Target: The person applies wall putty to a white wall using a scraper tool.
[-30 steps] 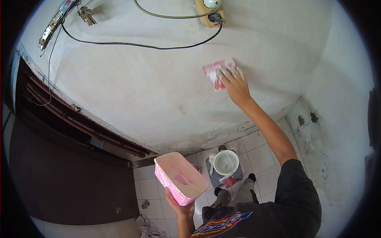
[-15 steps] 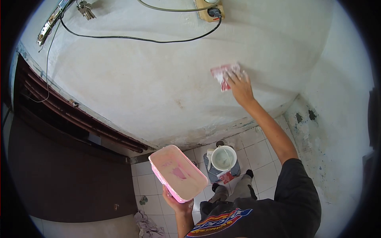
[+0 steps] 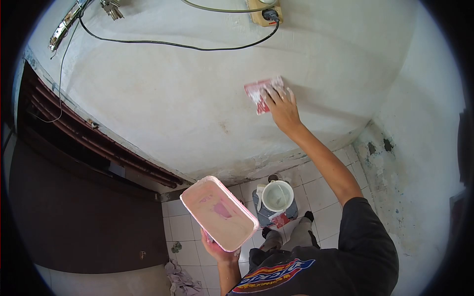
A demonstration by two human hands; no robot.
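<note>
Red-and-white sheet [image 3: 257,93] under right hand [image 3: 281,106].

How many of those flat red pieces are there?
2 in view: one red piece under the right hand against the wall, another beside the white bucket. More may be hidden.

This looks like a plain room, perhaps in a home, with its walls being worked on. White tiles [image 3: 323,209] cover the floor, and the pale wall [image 3: 163,98] is patchy, stained along its foot. On the adjoining wall, a damaged patch [image 3: 382,163] shows dark holes. Keys [image 3: 112,9] and a socket [image 3: 259,17] with cords are up on the wall, a bucket [image 3: 278,196] stands below, and cloth [image 3: 181,280] lies crumpled on the floor.
</note>
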